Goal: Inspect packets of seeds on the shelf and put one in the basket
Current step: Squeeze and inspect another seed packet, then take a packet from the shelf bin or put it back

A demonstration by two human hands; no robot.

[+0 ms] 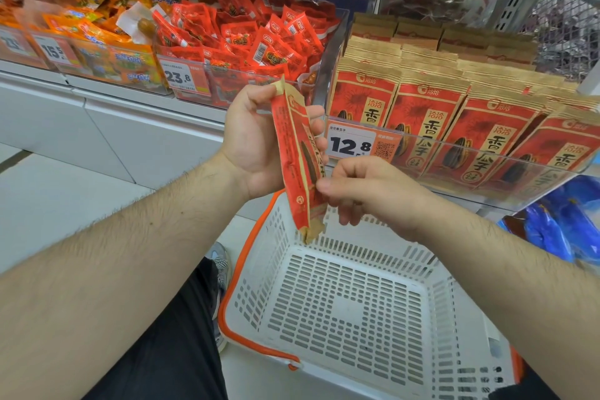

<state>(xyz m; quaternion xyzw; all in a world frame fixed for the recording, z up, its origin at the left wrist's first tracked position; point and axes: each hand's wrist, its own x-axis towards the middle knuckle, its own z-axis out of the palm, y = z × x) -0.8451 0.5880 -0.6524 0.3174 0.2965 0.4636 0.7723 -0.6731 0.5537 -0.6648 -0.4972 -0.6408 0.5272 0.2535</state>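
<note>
- Forearms, two, bare, enter from the bottom corners and converge at centre frame above the basket.
- White plastic shopping basket (354, 305), slotted walls and floor, orange handle (246, 269) lowered along its near-left rim; it sits on the floor directly below the hands and holds nothing visible.
- Left hand (256, 146): fingers and thumb curled round the upper half of one sunflower seed packet (300, 159), thumb near the top seal.
- Right hand (360, 191): thumb and forefinger pinch the packet's lower right edge; the other fingers are loosely curled beneath.
- Seed packet, red and kraft-brown, held edge-on to the camera; long axis close to vertical, top tilted slightly left, bottom seal hanging just above the basket's far rim.
- Key relation: basket lies straight down and slightly toward the person from the packet; both hands are about equally near, and the left carries most of the grip. Judgement: inspection step still in hand; placing calls only for lowering and letting go.
- Shelf stock: matching seed packets (431, 127) standing upright in rows behind a clear front rail (487, 159), just right of the hands; price tag (350, 143) reading 12.8.
- Adjacent bin (246, 39) of small red snack sachets, tagged 23.8, to the left.
</note>
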